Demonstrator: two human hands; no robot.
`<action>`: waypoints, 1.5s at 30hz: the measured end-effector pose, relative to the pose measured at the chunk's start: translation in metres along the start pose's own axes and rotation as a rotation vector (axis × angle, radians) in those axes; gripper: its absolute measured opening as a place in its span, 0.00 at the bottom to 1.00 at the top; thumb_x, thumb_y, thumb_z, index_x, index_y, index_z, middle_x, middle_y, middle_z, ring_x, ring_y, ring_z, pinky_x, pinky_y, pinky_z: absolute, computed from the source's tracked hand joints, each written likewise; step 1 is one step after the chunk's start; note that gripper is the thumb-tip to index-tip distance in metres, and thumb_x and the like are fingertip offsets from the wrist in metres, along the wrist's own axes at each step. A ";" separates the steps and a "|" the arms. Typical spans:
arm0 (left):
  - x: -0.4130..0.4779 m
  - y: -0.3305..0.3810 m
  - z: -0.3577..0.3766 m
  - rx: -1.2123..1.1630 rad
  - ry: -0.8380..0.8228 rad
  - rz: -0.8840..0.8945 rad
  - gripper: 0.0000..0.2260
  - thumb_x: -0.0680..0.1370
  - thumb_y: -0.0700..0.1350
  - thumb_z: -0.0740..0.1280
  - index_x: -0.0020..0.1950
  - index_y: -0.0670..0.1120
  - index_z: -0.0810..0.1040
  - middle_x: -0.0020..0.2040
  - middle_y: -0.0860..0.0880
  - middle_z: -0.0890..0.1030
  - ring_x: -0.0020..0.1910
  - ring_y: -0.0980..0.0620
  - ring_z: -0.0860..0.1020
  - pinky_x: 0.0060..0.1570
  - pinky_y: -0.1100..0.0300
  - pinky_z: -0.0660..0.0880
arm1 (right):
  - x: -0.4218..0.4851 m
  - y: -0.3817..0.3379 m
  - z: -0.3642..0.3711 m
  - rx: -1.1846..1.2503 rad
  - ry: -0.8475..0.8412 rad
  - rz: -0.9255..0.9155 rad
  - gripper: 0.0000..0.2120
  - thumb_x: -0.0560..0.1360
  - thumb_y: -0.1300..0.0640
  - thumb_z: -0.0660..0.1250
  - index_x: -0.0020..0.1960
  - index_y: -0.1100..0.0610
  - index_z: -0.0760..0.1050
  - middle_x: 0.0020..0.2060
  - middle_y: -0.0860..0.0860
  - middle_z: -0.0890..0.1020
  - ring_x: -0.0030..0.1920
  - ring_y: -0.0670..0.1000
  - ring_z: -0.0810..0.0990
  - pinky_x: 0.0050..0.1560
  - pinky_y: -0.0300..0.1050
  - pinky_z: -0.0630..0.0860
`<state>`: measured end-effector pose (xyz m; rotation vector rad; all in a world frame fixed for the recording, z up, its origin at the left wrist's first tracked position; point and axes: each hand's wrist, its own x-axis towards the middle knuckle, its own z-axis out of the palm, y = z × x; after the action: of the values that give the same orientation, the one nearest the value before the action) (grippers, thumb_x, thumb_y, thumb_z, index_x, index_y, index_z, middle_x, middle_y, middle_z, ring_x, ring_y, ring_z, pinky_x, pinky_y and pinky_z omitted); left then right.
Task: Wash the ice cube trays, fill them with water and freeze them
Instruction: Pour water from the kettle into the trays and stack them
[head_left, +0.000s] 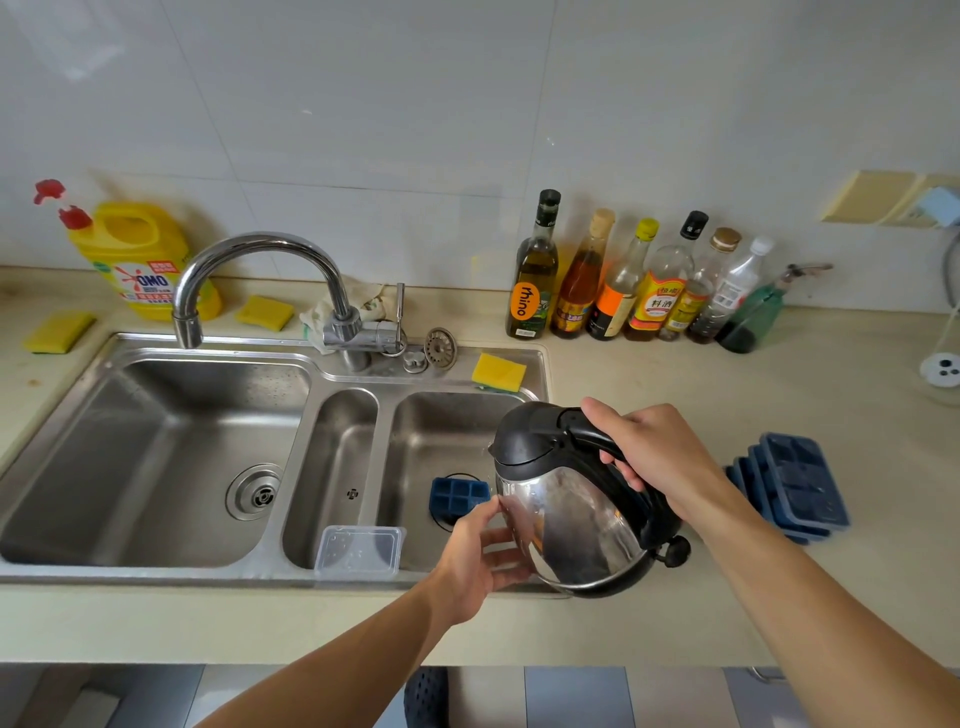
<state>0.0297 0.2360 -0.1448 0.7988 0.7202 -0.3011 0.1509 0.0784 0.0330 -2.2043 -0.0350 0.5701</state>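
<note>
- Progress, as I judge it: the filling step is under way and nothing is frozen yet. 1 blue ice cube tray (458, 496) lies on the floor of the right-hand basin of the sink (208, 574), partly over the drain.
- A stack of trays (795, 486) in the same blue sits on the counter at 3 o'clock of the kettle (566, 519), well apart from the sink. I cannot tell whether those hold water.
- Left to do: fill whatever is still dry and carry all of them to the freezer.
- The right hand (657, 457) is wrapped around the kettle's black handle, tipping the spout toward 10 o'clock, above the tray.
- The left hand (483, 551) is spread flat against the steel body at 8 o'clock, steadying it and gripping nothing.
- No stream of water is visible.
- The tray in the sink shows 6 square cells; the rest is hidden behind the kettle and left hand.
- It looks dark, clean and slightly glossy.
</note>
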 end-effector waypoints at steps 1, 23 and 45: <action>0.001 0.001 -0.001 0.006 0.001 0.001 0.20 0.84 0.55 0.61 0.63 0.42 0.81 0.58 0.37 0.84 0.57 0.37 0.83 0.60 0.38 0.79 | 0.001 0.000 0.001 0.005 0.002 -0.004 0.36 0.78 0.37 0.66 0.45 0.75 0.78 0.20 0.47 0.76 0.21 0.47 0.70 0.30 0.42 0.72; 0.010 0.022 0.054 0.661 0.280 0.672 0.07 0.81 0.50 0.68 0.53 0.63 0.76 0.52 0.59 0.81 0.54 0.61 0.79 0.54 0.65 0.76 | 0.018 0.069 -0.010 0.412 0.326 -0.019 0.27 0.77 0.37 0.66 0.27 0.53 0.79 0.22 0.52 0.76 0.21 0.48 0.74 0.23 0.39 0.72; 0.067 0.086 0.088 1.040 0.070 0.507 0.16 0.83 0.48 0.65 0.70 0.45 0.76 0.58 0.50 0.82 0.57 0.53 0.79 0.55 0.59 0.76 | 0.061 0.088 -0.032 0.057 0.707 -0.345 0.10 0.79 0.50 0.69 0.55 0.55 0.78 0.48 0.46 0.80 0.50 0.46 0.77 0.47 0.33 0.71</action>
<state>0.1628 0.2301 -0.1024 1.9449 0.3625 -0.1704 0.2043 0.0112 -0.0389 -2.1617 -0.0254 -0.4019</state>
